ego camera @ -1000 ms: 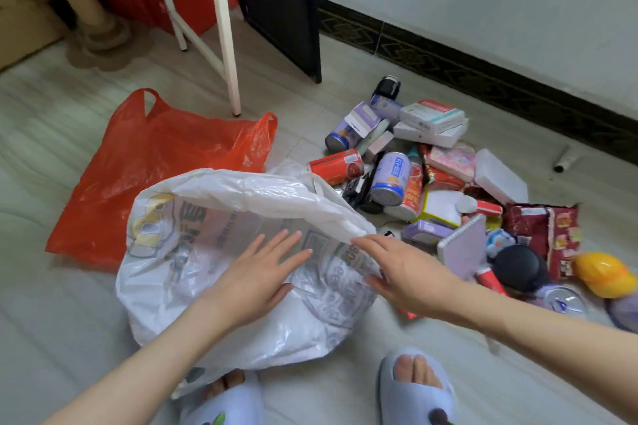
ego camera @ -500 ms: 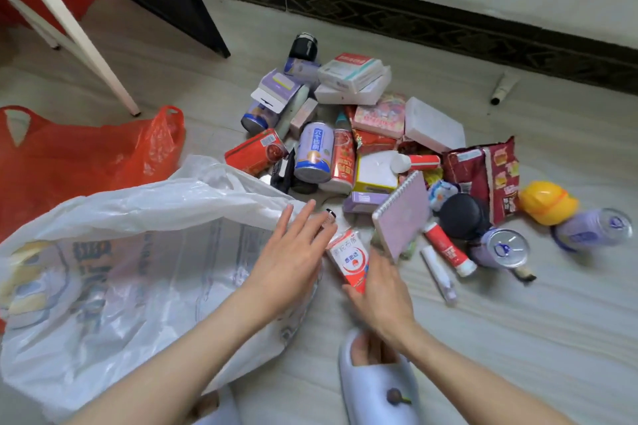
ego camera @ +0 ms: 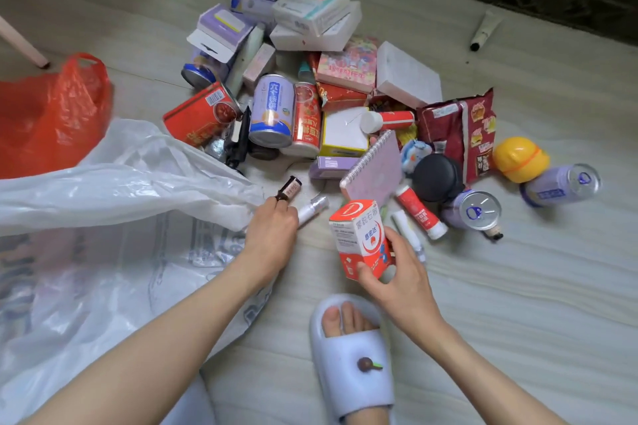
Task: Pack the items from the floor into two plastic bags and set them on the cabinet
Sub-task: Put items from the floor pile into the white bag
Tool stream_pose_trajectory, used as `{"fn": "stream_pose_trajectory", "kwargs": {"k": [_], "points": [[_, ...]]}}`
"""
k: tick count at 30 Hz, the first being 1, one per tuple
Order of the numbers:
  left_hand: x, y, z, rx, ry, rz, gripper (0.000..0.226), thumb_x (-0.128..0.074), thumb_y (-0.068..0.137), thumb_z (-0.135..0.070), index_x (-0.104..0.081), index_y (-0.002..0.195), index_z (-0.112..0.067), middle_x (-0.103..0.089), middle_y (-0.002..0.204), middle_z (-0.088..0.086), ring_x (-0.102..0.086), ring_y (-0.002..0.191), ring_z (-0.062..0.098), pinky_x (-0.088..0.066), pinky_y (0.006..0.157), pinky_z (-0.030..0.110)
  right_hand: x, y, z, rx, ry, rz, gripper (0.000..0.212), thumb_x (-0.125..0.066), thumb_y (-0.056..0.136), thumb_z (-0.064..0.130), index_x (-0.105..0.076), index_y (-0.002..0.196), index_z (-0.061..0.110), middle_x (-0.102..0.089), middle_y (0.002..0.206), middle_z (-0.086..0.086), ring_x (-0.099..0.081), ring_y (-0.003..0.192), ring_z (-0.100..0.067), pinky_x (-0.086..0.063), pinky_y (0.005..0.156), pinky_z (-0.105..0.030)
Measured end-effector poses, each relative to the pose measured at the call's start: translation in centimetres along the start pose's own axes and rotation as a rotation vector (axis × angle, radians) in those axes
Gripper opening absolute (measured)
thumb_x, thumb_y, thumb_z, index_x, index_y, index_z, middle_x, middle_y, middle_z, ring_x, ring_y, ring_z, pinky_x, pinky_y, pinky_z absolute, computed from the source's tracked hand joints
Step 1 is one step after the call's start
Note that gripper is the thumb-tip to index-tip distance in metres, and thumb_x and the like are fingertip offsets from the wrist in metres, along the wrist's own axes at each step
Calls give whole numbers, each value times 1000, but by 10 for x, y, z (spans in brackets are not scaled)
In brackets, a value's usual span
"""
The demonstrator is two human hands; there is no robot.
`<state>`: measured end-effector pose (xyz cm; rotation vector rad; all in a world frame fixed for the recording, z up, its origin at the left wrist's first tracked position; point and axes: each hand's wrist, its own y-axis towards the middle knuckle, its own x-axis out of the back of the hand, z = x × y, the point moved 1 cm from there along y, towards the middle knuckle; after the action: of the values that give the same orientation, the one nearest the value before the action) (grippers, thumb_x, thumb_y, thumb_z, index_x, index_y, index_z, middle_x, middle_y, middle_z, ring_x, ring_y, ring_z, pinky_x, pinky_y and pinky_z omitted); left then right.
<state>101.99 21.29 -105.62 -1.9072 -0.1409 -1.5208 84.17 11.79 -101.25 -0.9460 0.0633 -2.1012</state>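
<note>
Head view: right hand (ego camera: 404, 281) grips a red-white box (ego camera: 360, 238) with Chinese print; left hand (ego camera: 272, 231) pinches a small bottle (ego camera: 290, 188).

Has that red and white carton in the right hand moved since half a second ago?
Yes. The red and white carton has been lifted off the floor and drawn toward the person, away from the spiral-bound pink notebook, held in the right hand.

Right hand (ego camera: 402, 281) grips red-white box (ego camera: 360, 238) just right of white bag (ego camera: 114, 238); left hand (ego camera: 272, 231) curled at bag's edge, pinching small brown vial (ego camera: 289, 188)
</note>
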Motion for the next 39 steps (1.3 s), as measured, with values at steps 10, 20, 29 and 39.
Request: {"fn": "stream_pose_trajectory", "kwargs": {"k": [10, 20, 29, 39], "points": [[30, -54, 6, 31, -594, -279, 18, -55, 85, -21, -61, 93, -7, -60, 92, 11, -46, 94, 29, -40, 78, 39, 2, -10, 27, 74, 84, -44, 52, -65, 75, 30, -50, 123, 18, -57, 109, 5, -56, 99, -16, -47, 89, -34], [10, -203, 134, 449, -572, -238, 12, -59, 83, -11, -65, 91, -4, -66, 84, 14, -56, 82, 34, -35, 68, 35, -67, -41, 102, 376, -228, 488, 42, -60, 71, 55, -53, 105, 32, -53, 92, 14, -47, 82, -5, -32, 70, -15], [-23, -147, 185, 726, -606, -104, 27, -49, 90, -22, -59, 86, 4, -64, 92, 25, -57, 93, 40, -42, 73, 39, -169, 7, 159, 329, -433, 516, 52, -61, 80, 42, -46, 117, 10, -54, 117, -13, -51, 107, -30, -39, 84, -34], [-38, -147, 177, 630, -827, -124, 15, -51, 90, -12, -62, 99, -8, -63, 104, 13, -57, 109, 32, -39, 85, 31, -152, 0, 137, 249, -161, 505, 47, -57, 88, 28, -46, 131, 15, -55, 131, -4, -53, 117, -17, -40, 101, -32]]}}
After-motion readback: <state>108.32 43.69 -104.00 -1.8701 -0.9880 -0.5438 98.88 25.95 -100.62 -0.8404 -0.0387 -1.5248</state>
